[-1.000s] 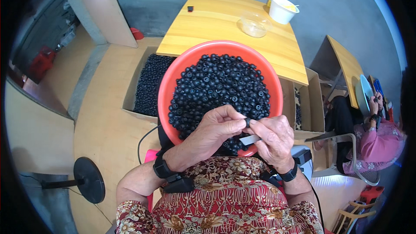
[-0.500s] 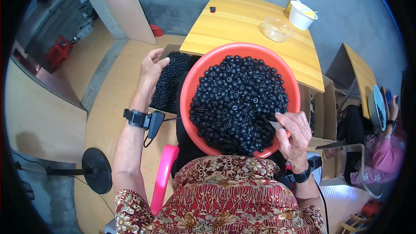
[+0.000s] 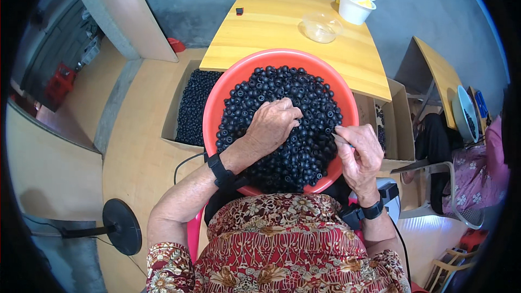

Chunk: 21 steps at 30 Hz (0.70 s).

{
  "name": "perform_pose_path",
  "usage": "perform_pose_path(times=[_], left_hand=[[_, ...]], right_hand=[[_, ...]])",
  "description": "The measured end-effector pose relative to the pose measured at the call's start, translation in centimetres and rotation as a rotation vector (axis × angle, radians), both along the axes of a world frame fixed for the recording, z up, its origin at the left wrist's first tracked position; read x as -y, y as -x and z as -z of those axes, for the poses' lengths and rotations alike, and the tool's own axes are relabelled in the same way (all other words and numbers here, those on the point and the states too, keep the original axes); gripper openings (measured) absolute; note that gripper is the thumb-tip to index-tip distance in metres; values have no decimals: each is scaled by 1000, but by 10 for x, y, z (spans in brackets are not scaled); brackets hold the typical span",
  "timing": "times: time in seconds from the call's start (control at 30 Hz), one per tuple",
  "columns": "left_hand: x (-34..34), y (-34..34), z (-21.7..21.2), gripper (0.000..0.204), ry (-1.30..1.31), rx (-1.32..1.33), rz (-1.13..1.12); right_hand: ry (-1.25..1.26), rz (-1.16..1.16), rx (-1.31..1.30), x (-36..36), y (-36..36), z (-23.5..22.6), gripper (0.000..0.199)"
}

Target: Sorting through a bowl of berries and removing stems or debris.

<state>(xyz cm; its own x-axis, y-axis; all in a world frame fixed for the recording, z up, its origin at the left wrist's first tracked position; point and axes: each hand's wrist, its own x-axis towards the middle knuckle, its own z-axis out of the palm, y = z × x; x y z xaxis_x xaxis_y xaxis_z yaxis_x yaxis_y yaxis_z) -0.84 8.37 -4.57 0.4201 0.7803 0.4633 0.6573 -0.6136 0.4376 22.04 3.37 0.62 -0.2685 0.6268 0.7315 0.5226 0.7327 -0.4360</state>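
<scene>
A large red plastic basin (image 3: pixel 216 103) sits at my lap, heaped with small round black parts (image 3: pixel 309 95) that have holes in them. My left hand (image 3: pixel 275 123) is over the middle of the heap, its fingers curled down against the parts. Its fingertips are hidden, so what they pinch cannot be made out. At the basin's right rim, my right hand (image 3: pixel 361 152) is closed on a small knife (image 3: pixel 341 139) with a short grey metal blade. The blade points toward the heap; most of the handle is hidden in the palm.
A yellow wooden table (image 3: pixel 260 27) stands beyond the basin, bearing a clear bowl (image 3: pixel 322 27) and a white tub (image 3: pixel 355 8). Cardboard boxes flank it: one of black parts (image 3: pixel 198 103) left, another (image 3: pixel 400 122) right. Another person (image 3: pixel 477 176) sits far right, near a pale blue basin (image 3: pixel 458 111).
My left hand has come from above the left box into the basin, onto the black parts. My right hand stays near the right rim with the knife. The whole view has shifted slightly.
</scene>
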Motion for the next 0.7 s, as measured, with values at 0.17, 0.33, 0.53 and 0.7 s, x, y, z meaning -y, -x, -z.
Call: perform_pose_path(times=[0.17, 0.33, 0.53, 0.7], left_hand=[[6, -3, 1, 13, -52, 30, 3], [13, -6, 2, 14, -139, -66, 0], [20, -7, -7, 14, 56, 156, 7], [39, -7, -43, 14, 800, 977, 170]], right_hand=[[4, -20, -12, -3, 0, 3, 23], [10, -25, -14, -5, 0, 4, 24], [29, -11, -6, -5, 1, 4, 24], [-4, 9, 1, -2, 1, -4, 22]])
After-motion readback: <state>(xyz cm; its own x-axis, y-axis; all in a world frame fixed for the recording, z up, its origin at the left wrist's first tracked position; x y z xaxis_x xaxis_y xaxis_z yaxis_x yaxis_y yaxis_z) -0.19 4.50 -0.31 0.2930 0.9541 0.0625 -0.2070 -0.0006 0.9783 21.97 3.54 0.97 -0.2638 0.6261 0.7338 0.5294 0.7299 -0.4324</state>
